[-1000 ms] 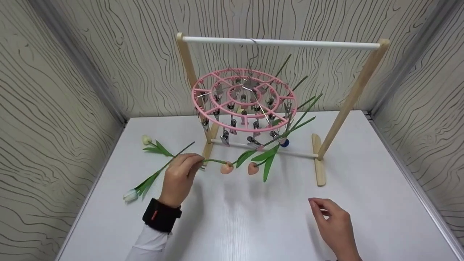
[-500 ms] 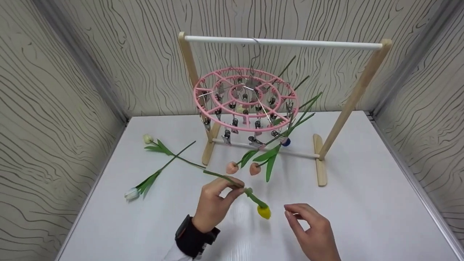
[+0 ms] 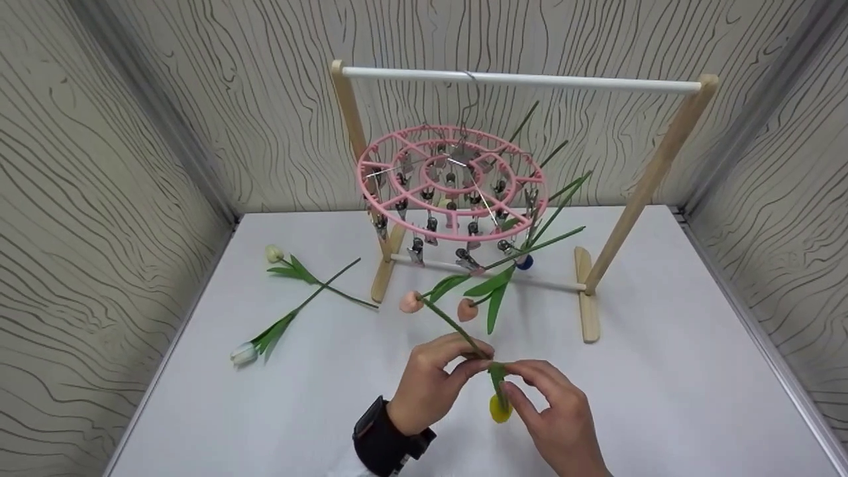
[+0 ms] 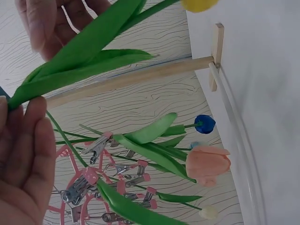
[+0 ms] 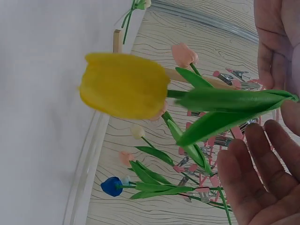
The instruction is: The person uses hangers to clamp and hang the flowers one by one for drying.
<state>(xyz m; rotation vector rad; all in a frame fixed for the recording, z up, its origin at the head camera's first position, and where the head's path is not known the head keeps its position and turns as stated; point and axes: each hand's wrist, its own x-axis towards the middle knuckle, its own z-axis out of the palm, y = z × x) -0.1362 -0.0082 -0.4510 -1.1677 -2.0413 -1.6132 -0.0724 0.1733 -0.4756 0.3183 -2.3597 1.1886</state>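
Observation:
A yellow tulip [image 3: 501, 409] points bloom-down toward the person, its stem running up and left past a hanging pink tulip [image 3: 411, 302]. My left hand [image 3: 440, 377] pinches the tulip at the base of its green leaves [image 4: 79, 65]. Close beside those leaves is my right hand [image 3: 553, 404], its fingers loosely bent and spread around them; the right wrist view shows its fingers [image 5: 262, 164] below the leaves with a gap. Behind both hands, a round pink clip hanger [image 3: 452, 237] carries tulips in its metal clips, including a second pink one [image 3: 468, 310] and a blue one [image 3: 525, 263].
The hanger hooks over the white rod [image 3: 530, 79] of a wooden-legged stand [image 3: 652, 185]. Two white tulips, one at the front [image 3: 244, 354] and one farther back [image 3: 274, 254], lie with crossed stems on the white table [image 3: 212, 417]. Patterned walls enclose the table.
My left hand has carried the yellow tulip right and toward the person, from beside the white tulips. My right hand has moved left to its leaves. The left hanging pink tulip has shifted slightly.

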